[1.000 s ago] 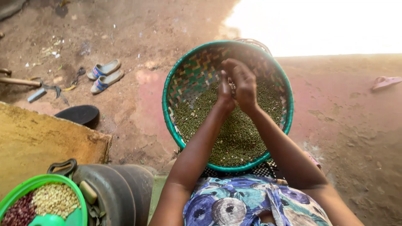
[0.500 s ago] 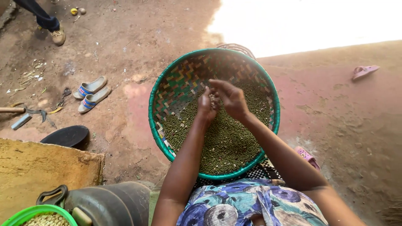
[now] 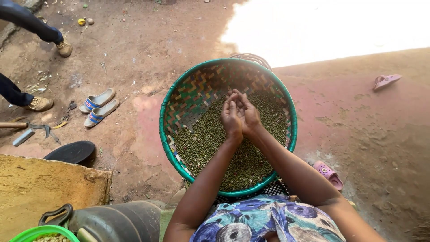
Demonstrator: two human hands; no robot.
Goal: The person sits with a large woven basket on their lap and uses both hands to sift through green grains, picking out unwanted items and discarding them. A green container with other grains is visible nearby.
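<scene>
Dirt floor; woven basket (image 3: 192, 89) holds green grains (image 3: 251, 157); hands (image 3: 239, 116) pressed together above, contents unseen.

One woven basket (image 3: 179, 107), two striped sandals (image 3: 98, 106) — two pink sandals (image 3: 387, 80).

one head-worn view looks steeply down, close over the woven basket (image 3: 179, 103) and dirt floor (image 3: 134, 45).

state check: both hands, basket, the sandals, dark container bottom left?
left hand: cupped against the right, above the beans
right hand: cupped against the left; contents hidden
woven basket: tilted, partly filled with small green beans
pair of sandals: off, side by side on the ground
dark container: lying on its side
</scene>
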